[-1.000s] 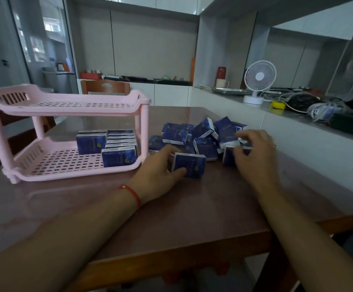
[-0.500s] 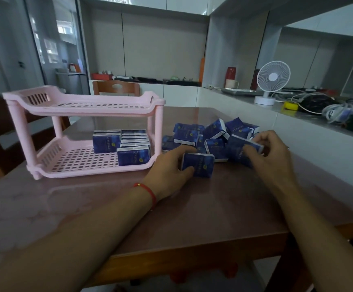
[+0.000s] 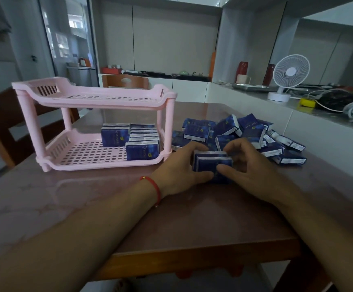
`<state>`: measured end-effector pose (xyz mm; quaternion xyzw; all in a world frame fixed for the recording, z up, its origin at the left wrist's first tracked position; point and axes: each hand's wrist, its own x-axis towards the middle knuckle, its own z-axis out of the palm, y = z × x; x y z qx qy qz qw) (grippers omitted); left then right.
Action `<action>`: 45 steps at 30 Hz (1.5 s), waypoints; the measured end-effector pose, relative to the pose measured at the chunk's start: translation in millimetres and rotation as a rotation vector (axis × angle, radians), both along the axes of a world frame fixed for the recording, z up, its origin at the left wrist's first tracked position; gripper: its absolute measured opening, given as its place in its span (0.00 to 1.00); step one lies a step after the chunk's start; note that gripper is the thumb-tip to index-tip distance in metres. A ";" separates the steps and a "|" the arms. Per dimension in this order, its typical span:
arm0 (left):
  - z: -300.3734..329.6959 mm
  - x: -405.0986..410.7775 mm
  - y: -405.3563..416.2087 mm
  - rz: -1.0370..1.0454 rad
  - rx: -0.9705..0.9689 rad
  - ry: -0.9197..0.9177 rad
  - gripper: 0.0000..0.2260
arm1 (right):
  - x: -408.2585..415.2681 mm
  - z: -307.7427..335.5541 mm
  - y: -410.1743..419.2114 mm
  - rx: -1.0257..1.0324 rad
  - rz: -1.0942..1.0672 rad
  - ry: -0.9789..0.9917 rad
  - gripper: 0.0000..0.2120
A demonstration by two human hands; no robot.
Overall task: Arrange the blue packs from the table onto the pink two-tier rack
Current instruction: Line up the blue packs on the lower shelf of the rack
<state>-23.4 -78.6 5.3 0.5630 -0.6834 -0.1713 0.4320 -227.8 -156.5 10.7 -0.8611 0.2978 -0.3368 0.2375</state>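
No legible text anywhere. Blue packs in the loose pile [image 3: 230,131] carry pale lettering on their faces, too small and blurred to read; one pack near the top of the pile [image 3: 250,126] shows a word running sideways, letters not resolvable. Packs on the rack's lower tier [image 3: 142,151] have the same vertical lettering plus a small yellow-rimmed emblem near one corner, also unreadable. White edge strips on the packs show faint print, illegible. No numbers or signs readable on the white fan [image 3: 290,72] or elsewhere.
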 end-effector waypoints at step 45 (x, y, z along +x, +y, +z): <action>45.2 167.2 60.8 0.629 0.177 -0.159 0.21 | 132.6 -3.3 2.6 -0.085 0.164 0.014 0.20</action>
